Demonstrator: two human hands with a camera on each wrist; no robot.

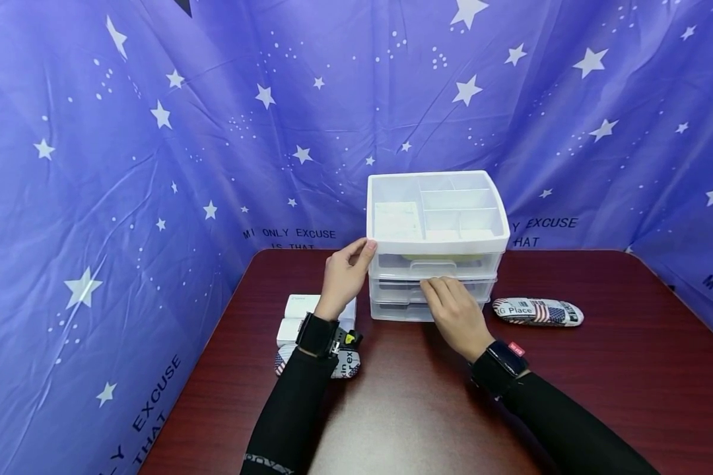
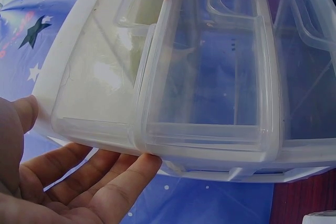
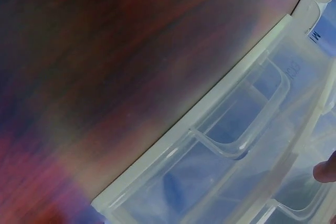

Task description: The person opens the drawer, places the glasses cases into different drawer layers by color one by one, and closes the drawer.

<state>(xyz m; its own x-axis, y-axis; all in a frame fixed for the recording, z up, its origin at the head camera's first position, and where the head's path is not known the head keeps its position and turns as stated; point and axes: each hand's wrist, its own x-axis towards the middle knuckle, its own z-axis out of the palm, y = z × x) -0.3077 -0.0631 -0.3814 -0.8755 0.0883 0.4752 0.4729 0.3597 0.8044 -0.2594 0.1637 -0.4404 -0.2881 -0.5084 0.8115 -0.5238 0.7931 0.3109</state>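
Observation:
A white and clear plastic drawer organizer (image 1: 438,244) with three stacked drawers stands near the table's back edge. My left hand (image 1: 344,274) holds its upper left corner; in the left wrist view the thumb lies at the white rim and the fingertips touch the side. My right hand (image 1: 454,313) grips the front of the middle drawer (image 2: 210,77) at its handle, fingers curled over the upper edge. That drawer stands slightly forward of the others. Something yellowish shows through the top drawer (image 1: 386,265). The bottom drawer (image 3: 173,182) is closed.
White boxes (image 1: 302,305) lie left of the organizer, partly behind the left wrist, with a printed case (image 1: 347,363) in front of them. Another printed case (image 1: 537,312) lies to the right. A blue star-patterned curtain (image 1: 333,119) hangs behind the table (image 1: 630,369).

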